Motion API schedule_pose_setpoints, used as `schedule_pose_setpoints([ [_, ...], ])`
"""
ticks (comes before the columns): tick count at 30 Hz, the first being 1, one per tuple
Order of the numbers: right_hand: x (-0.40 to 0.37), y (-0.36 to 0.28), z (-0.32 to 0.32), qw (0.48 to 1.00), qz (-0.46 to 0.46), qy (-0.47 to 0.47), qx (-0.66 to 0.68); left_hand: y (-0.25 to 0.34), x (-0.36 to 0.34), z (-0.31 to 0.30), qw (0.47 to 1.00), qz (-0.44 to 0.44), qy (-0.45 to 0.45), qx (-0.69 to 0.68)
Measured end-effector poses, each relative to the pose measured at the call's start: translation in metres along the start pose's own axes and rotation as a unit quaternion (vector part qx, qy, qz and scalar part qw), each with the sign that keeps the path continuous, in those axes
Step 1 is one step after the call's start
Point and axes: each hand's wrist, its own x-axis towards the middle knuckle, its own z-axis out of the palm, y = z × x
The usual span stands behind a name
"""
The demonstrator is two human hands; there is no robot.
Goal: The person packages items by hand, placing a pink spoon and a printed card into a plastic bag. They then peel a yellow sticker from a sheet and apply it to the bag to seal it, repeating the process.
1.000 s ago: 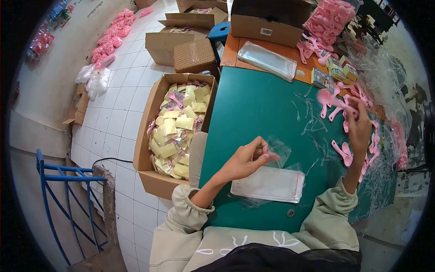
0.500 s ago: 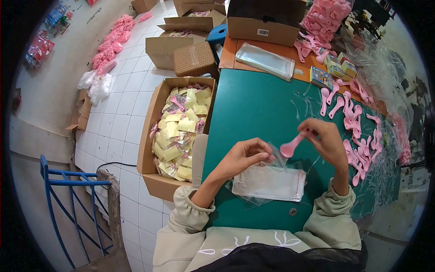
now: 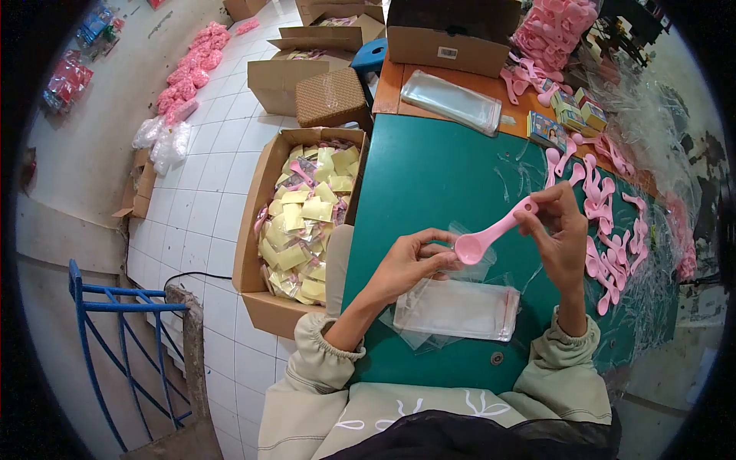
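Observation:
Pinched by its handle end, a pink measuring spoon (image 3: 491,234) is in my right hand (image 3: 558,238), its bowl pointing left. The bowl is right at the fingertips of my left hand (image 3: 418,264), which are closed on a clear plastic bag (image 3: 481,268). Part of that bag shows behind and below the spoon's bowl. Under both hands, a stack of clear bags (image 3: 460,310) lies on the green table (image 3: 429,169), with a few loose ones at its left end. More pink spoons (image 3: 602,203) are scattered to the right of my right hand.
An open carton (image 3: 264,307) of filled packets with yellow cards stands left of the table. At the back are another bag stack (image 3: 452,101), an empty-looking box (image 3: 452,54), small card packs (image 3: 546,129) and a big bag of pink spoons (image 3: 553,34). Blue railing (image 3: 126,309) stands lower left.
My right hand has raised the spoon slightly and turned it, with the bowl now further left against my left fingertips and the bag. My left hand has barely moved.

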Motion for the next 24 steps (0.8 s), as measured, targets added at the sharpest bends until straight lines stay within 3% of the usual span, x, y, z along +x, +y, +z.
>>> schedule_pose_setpoints([
  [2, -0.001, -0.001, 0.0, 0.999, -0.006, 0.036, 0.022, 0.001, 0.0, 0.0, 1.0, -0.005, -0.001, 0.01],
  [11, -0.003, -0.005, 0.001, 0.999, -0.011, -0.001, -0.046, 0.002, -0.001, 0.001, 1.0, 0.011, -0.017, 0.012],
  [17, -0.005, 0.0, 0.011, 0.986, 0.021, -0.165, 0.021, -0.006, 0.002, 0.004, 0.992, 0.106, -0.023, 0.057],
  [19, -0.007, -0.004, 0.013, 0.989, 0.011, -0.146, 0.004, -0.006, 0.0, 0.008, 0.985, 0.143, 0.02, 0.089],
  [22, -0.008, -0.002, 0.014, 0.995, 0.008, -0.102, 0.02, 0.001, -0.003, -0.005, 0.991, 0.05, -0.092, 0.086],
  [24, -0.011, -0.002, 0.013, 0.995, -0.01, -0.093, 0.029, 0.006, -0.006, -0.002, 0.989, 0.086, -0.094, 0.071],
])
